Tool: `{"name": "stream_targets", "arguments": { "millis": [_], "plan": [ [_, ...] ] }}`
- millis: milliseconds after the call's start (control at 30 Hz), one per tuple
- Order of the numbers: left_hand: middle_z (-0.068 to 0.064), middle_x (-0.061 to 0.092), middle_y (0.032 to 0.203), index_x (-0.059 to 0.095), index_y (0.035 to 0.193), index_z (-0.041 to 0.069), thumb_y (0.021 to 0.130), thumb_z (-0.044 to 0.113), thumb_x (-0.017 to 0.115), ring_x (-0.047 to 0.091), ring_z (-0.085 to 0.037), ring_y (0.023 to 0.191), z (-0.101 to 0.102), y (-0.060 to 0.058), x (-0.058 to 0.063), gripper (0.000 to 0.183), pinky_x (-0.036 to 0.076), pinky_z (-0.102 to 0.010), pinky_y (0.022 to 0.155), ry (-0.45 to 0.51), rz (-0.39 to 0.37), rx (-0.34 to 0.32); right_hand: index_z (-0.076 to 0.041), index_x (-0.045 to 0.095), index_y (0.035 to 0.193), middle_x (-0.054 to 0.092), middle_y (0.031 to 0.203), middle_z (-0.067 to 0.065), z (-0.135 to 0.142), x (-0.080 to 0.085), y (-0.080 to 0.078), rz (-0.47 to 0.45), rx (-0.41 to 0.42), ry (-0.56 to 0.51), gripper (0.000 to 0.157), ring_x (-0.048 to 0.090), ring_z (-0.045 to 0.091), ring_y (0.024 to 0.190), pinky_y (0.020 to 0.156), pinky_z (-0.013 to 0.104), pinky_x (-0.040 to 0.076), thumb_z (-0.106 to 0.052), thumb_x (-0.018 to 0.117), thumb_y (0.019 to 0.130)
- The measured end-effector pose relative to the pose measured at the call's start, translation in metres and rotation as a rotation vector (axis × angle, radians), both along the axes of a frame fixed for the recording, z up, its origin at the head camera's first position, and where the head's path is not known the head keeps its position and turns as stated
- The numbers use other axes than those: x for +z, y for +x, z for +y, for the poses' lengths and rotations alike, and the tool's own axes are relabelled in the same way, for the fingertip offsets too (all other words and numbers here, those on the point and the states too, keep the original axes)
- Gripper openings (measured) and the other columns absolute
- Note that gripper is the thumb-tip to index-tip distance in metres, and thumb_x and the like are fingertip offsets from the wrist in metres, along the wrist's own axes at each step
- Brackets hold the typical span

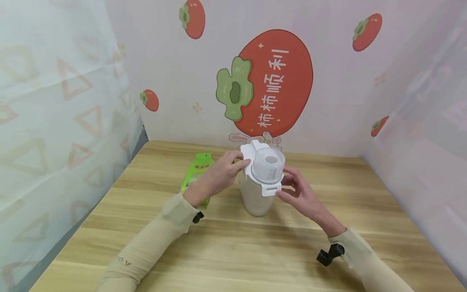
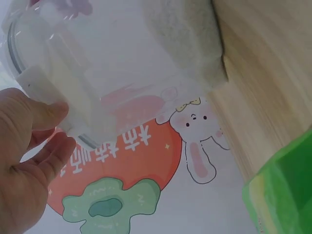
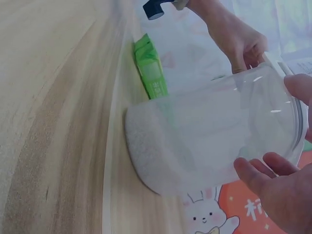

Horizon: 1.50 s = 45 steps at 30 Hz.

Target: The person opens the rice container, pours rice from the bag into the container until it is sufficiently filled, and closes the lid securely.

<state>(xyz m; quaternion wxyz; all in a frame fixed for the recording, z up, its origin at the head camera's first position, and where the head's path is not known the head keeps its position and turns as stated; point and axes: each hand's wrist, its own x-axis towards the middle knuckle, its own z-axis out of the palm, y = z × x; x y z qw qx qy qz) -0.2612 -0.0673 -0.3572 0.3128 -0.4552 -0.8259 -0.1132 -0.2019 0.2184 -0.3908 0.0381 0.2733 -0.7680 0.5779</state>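
Note:
A clear plastic storage jar (image 1: 255,200) stands upright on the table. It has a white lid (image 1: 249,151) with a clear measuring cup (image 1: 268,168) set on top. White grains (image 3: 148,144) fill its lower part. My left hand (image 1: 222,172) pinches the lid's edge at a white clasp (image 2: 46,92), thumb above and fingers beneath. On the opposite side, my right hand (image 1: 303,194) grips around the jar's top. Its thumb lies by the lid's slotted tab (image 1: 271,189), and its fingers (image 3: 253,175) rest against the clear wall.
A green package (image 1: 198,168) lies on the wooden table (image 1: 233,251) left of the jar, partly behind my left forearm. Behind the table hangs a backdrop (image 1: 328,101) printed with persimmons. Patterned curtains (image 1: 54,101) flank the sides.

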Motion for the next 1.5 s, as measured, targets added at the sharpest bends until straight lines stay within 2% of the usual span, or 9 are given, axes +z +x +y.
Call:
{"name": "stream_targets", "arguments": {
  "millis": [133, 233, 367, 433, 567, 667, 867, 1133, 1500],
  "plan": [
    [-0.014, 0.061, 0.119, 0.065, 0.123, 0.004, 0.090, -0.001, 0.064, 0.058, -0.028, 0.113, 0.004, 0.006, -0.002, 0.033, 0.051, -0.034, 0.100, 0.012, -0.034, 0.013, -0.016, 0.032, 0.149, 0.051, 0.132, 0.020, 0.001, 0.000, 0.000, -0.054, -0.025, 0.038, 0.072, 0.060, 0.015, 0.114, 0.089, 0.023, 0.056, -0.003, 0.069, 0.089],
    [-0.018, 0.057, 0.129, 0.059, 0.129, -0.001, 0.089, 0.006, 0.063, 0.054, -0.032, 0.121, 0.007, 0.015, 0.000, 0.041, 0.049, -0.039, 0.104, -0.020, -0.110, 0.038, -0.025, 0.030, 0.151, 0.047, 0.145, 0.018, 0.002, 0.003, 0.000, -0.093, -0.032, 0.079, 0.074, 0.057, 0.027, 0.125, 0.091, 0.025, 0.055, -0.010, 0.069, 0.090],
    [-0.025, 0.034, 0.150, 0.037, 0.146, -0.003, 0.083, 0.029, 0.067, 0.035, -0.039, 0.140, 0.010, 0.030, 0.004, 0.076, 0.037, -0.047, 0.115, -0.091, -0.343, 0.065, -0.030, 0.030, 0.152, 0.044, 0.150, 0.015, 0.000, 0.005, -0.001, -0.108, -0.026, 0.097, 0.075, 0.052, 0.040, 0.130, 0.093, 0.029, 0.055, -0.014, 0.070, 0.090],
    [-0.024, 0.020, 0.158, 0.026, 0.151, -0.002, 0.084, 0.045, 0.068, 0.021, -0.040, 0.148, 0.013, 0.037, 0.004, 0.091, 0.030, -0.048, 0.118, -0.078, -0.481, 0.071, -0.029, 0.031, 0.152, 0.045, 0.149, 0.015, -0.001, 0.005, -0.001, -0.099, -0.018, 0.091, 0.075, 0.052, 0.041, 0.129, 0.093, 0.030, 0.055, -0.012, 0.071, 0.090],
    [-0.020, 0.006, 0.163, 0.020, 0.153, 0.001, 0.082, 0.066, 0.065, 0.009, -0.043, 0.151, 0.024, 0.043, -0.002, 0.106, 0.034, -0.051, 0.114, 0.015, -0.621, 0.110, -0.025, 0.033, 0.151, 0.049, 0.144, 0.016, -0.001, 0.001, -0.001, -0.072, -0.011, 0.073, 0.075, 0.057, 0.035, 0.124, 0.091, 0.029, 0.056, -0.008, 0.071, 0.089],
    [-0.020, 0.005, 0.163, 0.023, 0.151, 0.003, 0.081, 0.069, 0.064, 0.010, -0.046, 0.150, 0.030, 0.043, -0.008, 0.104, 0.040, -0.053, 0.109, 0.062, -0.624, 0.138, -0.020, 0.036, 0.149, 0.052, 0.140, 0.019, -0.001, 0.001, -0.001, -0.050, -0.018, 0.072, 0.073, 0.061, 0.025, 0.119, 0.089, 0.028, 0.056, -0.006, 0.072, 0.087],
    [-0.021, 0.004, 0.164, 0.024, 0.150, 0.003, 0.081, 0.068, 0.064, 0.010, -0.050, 0.148, 0.036, 0.043, -0.010, 0.103, 0.036, -0.056, 0.111, 0.098, -0.600, 0.166, -0.015, 0.039, 0.145, 0.054, 0.137, 0.020, -0.001, 0.005, -0.003, -0.026, -0.044, 0.088, 0.070, 0.061, 0.036, 0.118, 0.088, 0.027, 0.057, -0.005, 0.074, 0.085],
    [-0.022, 0.008, 0.163, 0.026, 0.148, 0.001, 0.082, 0.067, 0.064, 0.011, -0.051, 0.148, 0.041, 0.041, -0.014, 0.101, 0.035, -0.057, 0.110, 0.129, -0.549, 0.177, -0.009, 0.042, 0.140, 0.058, 0.130, 0.024, -0.001, 0.004, -0.008, -0.009, -0.061, 0.077, 0.067, 0.064, 0.008, 0.109, 0.086, 0.025, 0.057, -0.002, 0.076, 0.082],
    [-0.023, 0.016, 0.161, 0.029, 0.145, 0.002, 0.082, 0.064, 0.066, 0.016, -0.045, 0.149, 0.041, 0.039, -0.017, 0.095, 0.030, -0.053, 0.114, 0.129, -0.491, 0.155, -0.011, 0.044, 0.138, 0.058, 0.129, 0.020, 0.000, 0.006, -0.007, -0.001, -0.066, 0.108, 0.065, 0.066, 0.019, 0.109, 0.085, 0.028, 0.058, -0.004, 0.076, 0.083]
  ]
}}
